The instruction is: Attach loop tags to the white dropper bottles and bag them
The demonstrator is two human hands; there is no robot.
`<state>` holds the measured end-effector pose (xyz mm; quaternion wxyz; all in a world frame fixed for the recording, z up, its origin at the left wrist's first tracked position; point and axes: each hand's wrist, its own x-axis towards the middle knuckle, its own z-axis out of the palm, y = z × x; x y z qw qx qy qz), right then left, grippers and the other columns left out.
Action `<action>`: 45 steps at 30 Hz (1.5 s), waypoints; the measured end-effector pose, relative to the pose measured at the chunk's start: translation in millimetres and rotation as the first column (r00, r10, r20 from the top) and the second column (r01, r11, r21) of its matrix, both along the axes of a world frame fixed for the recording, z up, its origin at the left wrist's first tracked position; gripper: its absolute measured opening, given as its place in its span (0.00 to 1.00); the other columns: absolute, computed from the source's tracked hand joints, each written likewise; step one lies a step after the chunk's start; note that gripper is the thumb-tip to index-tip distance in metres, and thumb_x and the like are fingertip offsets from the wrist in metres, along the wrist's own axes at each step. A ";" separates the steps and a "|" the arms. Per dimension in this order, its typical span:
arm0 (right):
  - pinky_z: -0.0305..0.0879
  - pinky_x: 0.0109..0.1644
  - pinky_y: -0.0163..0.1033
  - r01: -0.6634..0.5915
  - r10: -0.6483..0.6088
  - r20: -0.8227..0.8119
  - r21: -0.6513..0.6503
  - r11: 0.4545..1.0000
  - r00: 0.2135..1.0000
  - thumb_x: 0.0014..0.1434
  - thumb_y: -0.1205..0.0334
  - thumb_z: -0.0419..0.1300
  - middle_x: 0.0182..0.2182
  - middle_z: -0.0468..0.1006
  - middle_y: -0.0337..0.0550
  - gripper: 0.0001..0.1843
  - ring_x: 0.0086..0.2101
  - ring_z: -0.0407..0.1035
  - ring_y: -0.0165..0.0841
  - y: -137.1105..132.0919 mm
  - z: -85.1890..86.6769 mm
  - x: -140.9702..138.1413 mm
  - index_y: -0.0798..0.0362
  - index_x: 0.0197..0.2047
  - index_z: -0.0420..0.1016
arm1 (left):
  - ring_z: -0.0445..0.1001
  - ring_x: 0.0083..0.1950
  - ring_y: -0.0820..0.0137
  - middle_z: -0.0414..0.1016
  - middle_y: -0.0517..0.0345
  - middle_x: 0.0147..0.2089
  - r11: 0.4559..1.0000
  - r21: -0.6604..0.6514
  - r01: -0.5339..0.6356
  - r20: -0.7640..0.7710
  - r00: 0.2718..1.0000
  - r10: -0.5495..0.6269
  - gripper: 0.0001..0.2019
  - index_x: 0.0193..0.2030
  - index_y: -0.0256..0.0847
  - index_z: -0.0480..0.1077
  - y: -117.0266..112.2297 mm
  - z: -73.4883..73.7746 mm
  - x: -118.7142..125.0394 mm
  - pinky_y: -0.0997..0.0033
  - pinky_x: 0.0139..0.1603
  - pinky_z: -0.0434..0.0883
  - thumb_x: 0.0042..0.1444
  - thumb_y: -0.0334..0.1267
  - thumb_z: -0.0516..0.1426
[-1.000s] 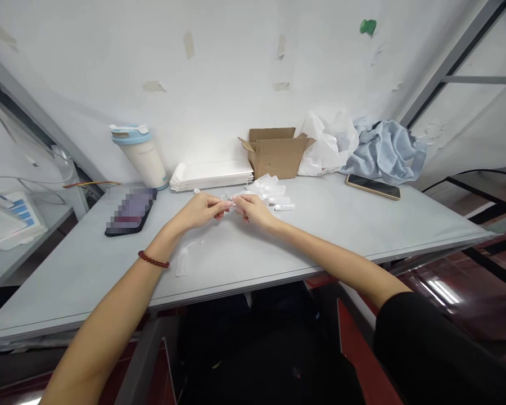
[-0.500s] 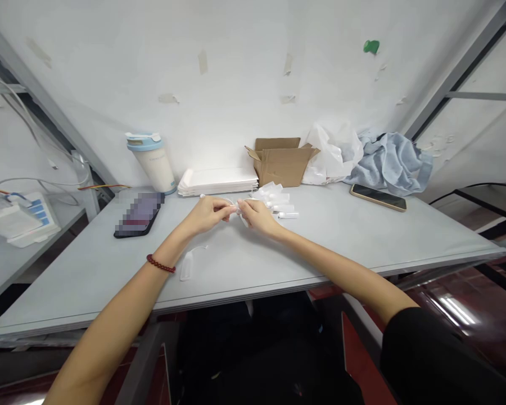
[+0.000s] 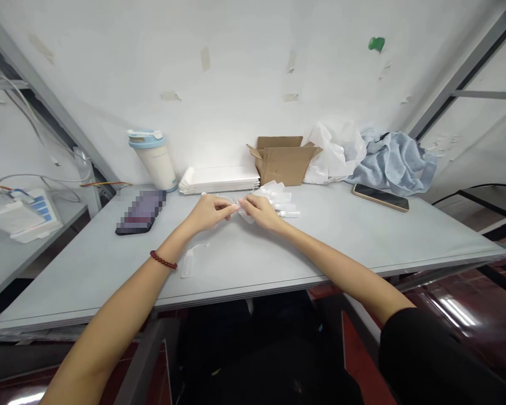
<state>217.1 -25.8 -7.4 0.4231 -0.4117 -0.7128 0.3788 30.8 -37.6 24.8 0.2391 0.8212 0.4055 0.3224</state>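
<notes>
A small translucent piece (image 3: 235, 199) is held over the surface (image 3: 329, 242), between the fingertips of the left hand (image 3: 211, 212) and right hand (image 3: 260, 211); each grip is narrow, thumb brought to fingers, though the piece is mostly hidden; fine two-handed handling is judged to be in hand; a steady pinch and well-matched fingertips seem called for next; white pieces (image 3: 281, 197) are heaped beside the right hand; a clear piece with a thin strand (image 3: 188, 263) is left near the left wrist.
</notes>
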 end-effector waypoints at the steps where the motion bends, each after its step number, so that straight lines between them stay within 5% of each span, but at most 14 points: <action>1: 0.53 0.29 0.33 0.006 -0.011 0.059 0.074 0.997 0.998 0.64 0.47 0.52 0.20 0.64 0.35 0.22 0.24 0.57 0.26 -0.6 -0.7 0.1 0.53 0.24 0.62 | 0.69 0.26 0.70 0.74 0.56 0.23 1.000 -0.024 0.000 -0.005 1.000 0.000 0.20 0.21 0.37 0.72 0.8 -0.3 -1.8 0.72 0.30 0.65 0.56 0.50 0.56; 6: 0.61 0.38 0.37 0.006 -0.067 0.209 0.281 0.960 0.976 0.64 0.53 0.53 0.33 0.76 0.44 0.14 0.31 0.66 0.32 1.2 -4.3 3.0 0.56 0.39 0.71 | 0.75 0.34 0.66 0.80 0.53 0.33 0.994 -0.107 -0.002 0.007 1.000 0.002 0.17 0.33 0.38 0.78 14.3 -3.9 -13.6 0.70 0.35 0.70 0.54 0.51 0.58; 9: 0.63 0.45 0.41 0.028 -0.165 0.300 0.413 0.910 0.940 0.63 0.58 0.54 0.41 0.77 0.52 0.13 0.39 0.68 0.37 6.9 -10.6 5.6 0.58 0.45 0.71 | 0.76 0.41 0.61 0.82 0.50 0.41 0.990 0.032 -0.140 -0.104 0.984 0.143 0.15 0.39 0.38 0.79 31.0 -12.2 -28.8 0.65 0.44 0.71 0.55 0.46 0.57; 12: 0.62 0.50 0.45 0.035 -0.232 0.362 0.477 0.878 0.903 0.64 0.61 0.53 0.46 0.76 0.56 0.14 0.47 0.67 0.42 11.0 -16.0 6.8 0.58 0.50 0.70 | 0.75 0.48 0.55 0.80 0.45 0.45 0.932 0.250 -0.261 -0.297 0.896 0.330 0.14 0.41 0.38 0.79 48.7 -23.0 -51.2 0.57 0.53 0.69 0.57 0.37 0.53; 14: 0.62 0.51 0.46 0.019 -0.249 0.401 0.498 0.867 0.882 0.65 0.63 0.52 0.47 0.76 0.57 0.14 0.48 0.66 0.44 11.4 -17.1 6.4 0.59 0.50 0.70 | 0.74 0.51 0.53 0.78 0.42 0.48 0.915 0.280 -0.291 -0.356 0.854 0.380 0.16 0.44 0.36 0.78 58.6 -29.1 -65.2 0.55 0.56 0.68 0.57 0.36 0.52; 22: 0.57 0.53 0.50 0.018 -0.300 0.543 0.463 0.886 0.785 0.62 0.68 0.55 0.49 0.75 0.58 0.12 0.52 0.63 0.47 3.2 -12.3 1.0 0.59 0.48 0.72 | 0.69 0.61 0.58 0.73 0.44 0.59 0.964 0.212 -0.160 -0.293 0.931 0.219 0.20 0.50 0.35 0.76 80.5 -45.9 -81.0 0.57 0.67 0.61 0.52 0.31 0.51; 27: 0.57 0.53 0.50 0.005 -0.307 0.548 0.483 0.876 0.778 0.63 0.67 0.55 0.51 0.74 0.59 0.13 0.53 0.62 0.47 -0.5 -12.8 -1.1 0.60 0.50 0.71 | 0.69 0.62 0.58 0.73 0.44 0.60 0.966 0.203 -0.160 -0.316 0.923 0.220 0.23 0.49 0.33 0.77 82.6 -49.1 -78.3 0.57 0.67 0.61 0.47 0.27 0.49; 35: 0.60 0.51 0.47 -0.204 -0.165 0.493 0.610 0.765 0.854 0.65 0.64 0.51 0.47 0.75 0.57 0.13 0.49 0.65 0.43 -27.6 -16.7 -17.5 0.58 0.50 0.68 | 0.78 0.44 0.59 0.80 0.45 0.48 0.960 0.097 -0.263 -0.386 0.879 0.280 0.21 0.48 0.33 0.78 72.3 -34.6 -73.3 0.62 0.53 0.71 0.48 0.31 0.52; 41: 0.61 0.42 0.44 -0.530 0.078 0.762 0.369 0.763 0.643 0.70 0.57 0.46 0.39 0.79 0.53 0.17 0.33 0.71 0.37 -65.2 -11.9 -51.2 0.61 0.51 0.67 | 0.78 0.41 0.60 0.82 0.48 0.44 0.946 0.052 -0.319 -0.394 0.864 0.313 0.20 0.48 0.33 0.78 60.5 -24.8 -62.7 0.67 0.49 0.71 0.48 0.33 0.56; 45: 0.60 0.34 0.40 -0.538 0.171 0.775 0.244 0.807 0.608 0.72 0.51 0.42 0.43 0.79 0.50 0.22 0.33 0.73 0.37 -76.9 -5.5 -70.9 0.56 0.61 0.59 | 0.78 0.44 0.58 0.82 0.46 0.45 0.918 0.060 -0.392 -0.397 0.834 0.383 0.19 0.48 0.32 0.78 56.9 -24.4 -59.5 0.66 0.51 0.71 0.49 0.33 0.56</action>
